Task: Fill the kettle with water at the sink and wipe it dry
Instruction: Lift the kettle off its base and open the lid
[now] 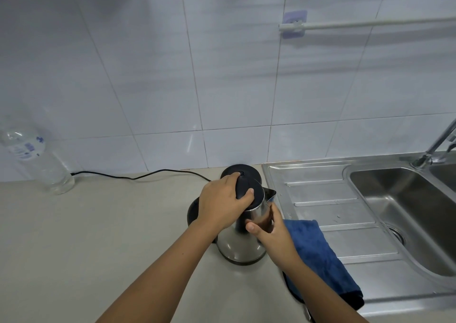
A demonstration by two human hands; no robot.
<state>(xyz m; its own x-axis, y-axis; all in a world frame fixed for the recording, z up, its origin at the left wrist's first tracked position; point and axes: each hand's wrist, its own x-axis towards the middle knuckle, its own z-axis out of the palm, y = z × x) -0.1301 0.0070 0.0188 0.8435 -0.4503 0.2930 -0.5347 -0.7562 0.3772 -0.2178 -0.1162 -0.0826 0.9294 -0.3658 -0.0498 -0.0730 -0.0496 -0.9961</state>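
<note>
Head view, left hand (222, 203) gripping kettle (238, 246), bottle (37, 155) label illegible

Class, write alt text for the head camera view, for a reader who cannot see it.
A person's left hand grips the black lid of a steel kettle on a kitchen counter, while the right hand holds its body. A blue cloth lies just right of it, at the edge of a steel sink.

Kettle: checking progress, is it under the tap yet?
No, the kettle sits on the counter, left of the sink, away from the tap.
</note>
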